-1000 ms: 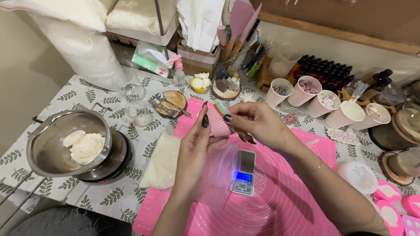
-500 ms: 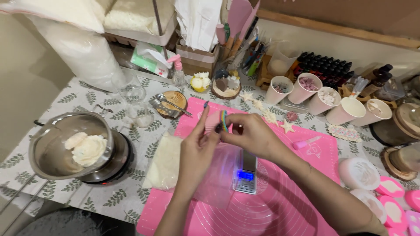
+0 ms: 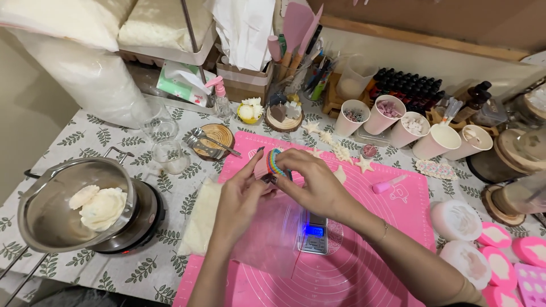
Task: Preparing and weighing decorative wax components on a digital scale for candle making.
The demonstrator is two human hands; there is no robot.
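Observation:
Both my hands meet over the pink silicone mat [image 3: 392,227]. My left hand [image 3: 242,196] and my right hand [image 3: 310,182] together grip a small pink cup with rainbow stripes [image 3: 272,165], held on its side above the mat. Just below my right hand lies a small digital scale [image 3: 314,234] with a lit blue display. A clear plastic bag holding white flakes [image 3: 199,224] lies under my left forearm, at the mat's left edge.
A steel bowl with white wax lumps [image 3: 85,207] sits on a hot plate at left. Paper cups [image 3: 392,116], dark bottles [image 3: 412,88], a tool holder [image 3: 298,68] and glass cups [image 3: 169,156] line the back. Pink and white moulds [image 3: 495,256] lie at right.
My hands have drawn closer together and lowered slightly; the striped cup has turned in my fingers and both hands now wrap it more tightly.

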